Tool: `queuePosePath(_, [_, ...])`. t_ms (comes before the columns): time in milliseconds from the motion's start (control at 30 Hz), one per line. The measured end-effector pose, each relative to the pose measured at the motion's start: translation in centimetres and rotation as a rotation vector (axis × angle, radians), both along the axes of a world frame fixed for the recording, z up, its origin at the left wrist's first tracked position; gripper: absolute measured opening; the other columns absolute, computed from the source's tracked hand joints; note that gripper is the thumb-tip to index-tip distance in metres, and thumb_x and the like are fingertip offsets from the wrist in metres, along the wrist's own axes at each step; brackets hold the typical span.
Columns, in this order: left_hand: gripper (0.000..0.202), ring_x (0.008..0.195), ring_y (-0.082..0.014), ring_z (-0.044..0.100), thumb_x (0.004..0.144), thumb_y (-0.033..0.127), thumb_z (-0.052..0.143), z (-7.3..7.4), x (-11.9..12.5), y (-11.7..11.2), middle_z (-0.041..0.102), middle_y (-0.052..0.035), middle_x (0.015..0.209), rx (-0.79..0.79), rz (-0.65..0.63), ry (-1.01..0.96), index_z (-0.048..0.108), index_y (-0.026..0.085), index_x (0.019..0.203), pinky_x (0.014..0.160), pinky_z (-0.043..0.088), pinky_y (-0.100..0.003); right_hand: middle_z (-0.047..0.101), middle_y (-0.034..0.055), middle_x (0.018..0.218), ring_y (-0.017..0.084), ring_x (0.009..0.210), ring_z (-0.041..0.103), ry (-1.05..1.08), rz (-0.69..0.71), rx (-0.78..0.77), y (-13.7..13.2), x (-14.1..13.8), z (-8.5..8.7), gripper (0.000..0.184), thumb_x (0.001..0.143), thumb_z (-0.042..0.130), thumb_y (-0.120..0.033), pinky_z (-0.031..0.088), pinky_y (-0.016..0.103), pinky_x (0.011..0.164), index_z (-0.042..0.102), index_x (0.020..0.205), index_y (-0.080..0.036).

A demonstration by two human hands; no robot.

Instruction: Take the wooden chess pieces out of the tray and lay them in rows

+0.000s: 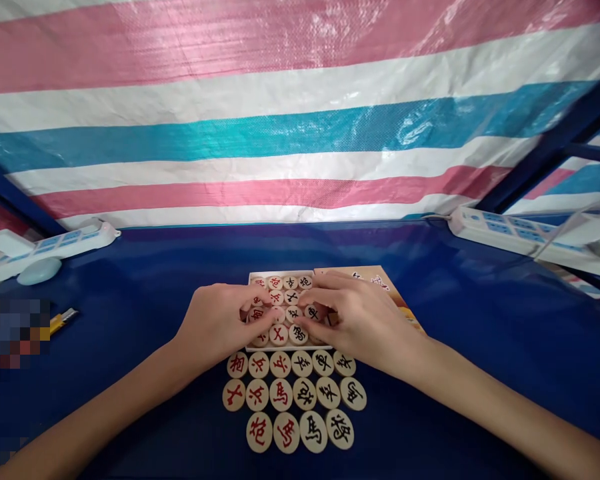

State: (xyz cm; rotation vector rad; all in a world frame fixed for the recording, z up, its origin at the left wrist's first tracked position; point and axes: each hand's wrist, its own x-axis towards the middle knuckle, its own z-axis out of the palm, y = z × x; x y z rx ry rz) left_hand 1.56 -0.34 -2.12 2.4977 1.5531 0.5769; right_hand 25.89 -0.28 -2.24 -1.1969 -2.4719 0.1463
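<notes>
A shallow white box (320,347) holds several round Chinese chess pieces in rows, with red characters on its left side and black on its right. My left hand (220,317) reaches over the left side of the box. Its thumb and fingers are curved but apart, with the tips touching red pieces. From the right, my right hand (353,310) spans the black pieces, thumb and fingers spread around them. No lifted piece shows in either hand. In front of the box, more red chess pieces (259,432) and black chess pieces (313,431) lie face up in three rows.
A tan printed box lid (375,277) lies partly under my right hand. Power strips stand at the far left (75,240) and far right (505,227). A pale mouse (40,271) and yellow cutter (63,321) lie left. Striped sheeting (280,147) hangs behind the blue table (170,260).
</notes>
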Motion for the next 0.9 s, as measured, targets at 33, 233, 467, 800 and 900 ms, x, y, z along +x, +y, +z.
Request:
queuePosePath(33, [0.028, 0.052, -0.0109, 0.054, 0.087, 0.058, 0.061, 0.1, 0.1, -0.1, 0.060, 0.0076, 0.055, 0.000, 0.006, 0.012, 0.073, 0.033, 0.088, 0.055, 0.030, -0.025, 0.065, 0.0006, 0.086, 0.016, 0.075, 0.056, 0.006, -0.010, 0.001, 0.0, -0.1, -0.1, 0.014, 0.089, 0.065, -0.035, 0.033, 0.031, 0.059, 0.072, 0.097, -0.026])
queuePosePath(233, [0.033, 0.055, -0.0135, 0.058, 0.084, 0.063, 0.062, 0.6, 0.5, -0.5, 0.063, 0.0062, 0.057, -0.015, 0.013, 0.057, 0.074, 0.033, 0.090, 0.052, 0.026, -0.026, 0.064, 0.0001, 0.078, 0.015, 0.069, 0.056, 0.035, -0.072, 0.028, -0.4, -0.8, 0.0, 0.013, 0.088, 0.066, -0.036, 0.031, 0.029, 0.057, 0.074, 0.089, -0.025])
queuePosePath(467, [0.030, 0.060, -0.0164, 0.062, 0.087, 0.060, 0.060, 0.2, 0.6, -0.6, 0.070, 0.0061, 0.064, -0.032, 0.025, 0.078, 0.074, 0.034, 0.093, 0.053, 0.027, -0.027, 0.063, -0.0014, 0.073, 0.014, 0.067, 0.056, 0.022, -0.112, 0.045, -0.8, -1.3, 0.2, 0.012, 0.085, 0.066, -0.034, 0.029, 0.029, 0.056, 0.072, 0.080, -0.024])
queuePosePath(800, [0.028, 0.061, -0.0163, 0.064, 0.088, 0.059, 0.059, 0.1, 0.9, -1.0, 0.071, 0.0065, 0.063, -0.033, 0.069, 0.039, 0.075, 0.037, 0.093, 0.052, 0.026, -0.025, 0.063, 0.0002, 0.075, 0.015, 0.064, 0.057, -0.016, -0.134, 0.080, -1.2, -1.4, -0.2, 0.024, 0.090, 0.060, -0.044, 0.026, 0.031, 0.055, 0.071, 0.084, -0.023])
queuePosePath(900, [0.026, 0.060, -0.0155, 0.063, 0.088, 0.058, 0.059, 0.1, 0.9, -1.0, 0.071, 0.0073, 0.064, -0.037, 0.067, 0.034, 0.075, 0.037, 0.091, 0.052, 0.026, -0.025, 0.062, 0.0006, 0.072, 0.013, 0.060, 0.053, -0.014, -0.140, 0.054, -1.1, -1.6, -0.1, 0.025, 0.089, 0.060, -0.042, 0.024, 0.031, 0.054, 0.068, 0.077, -0.022])
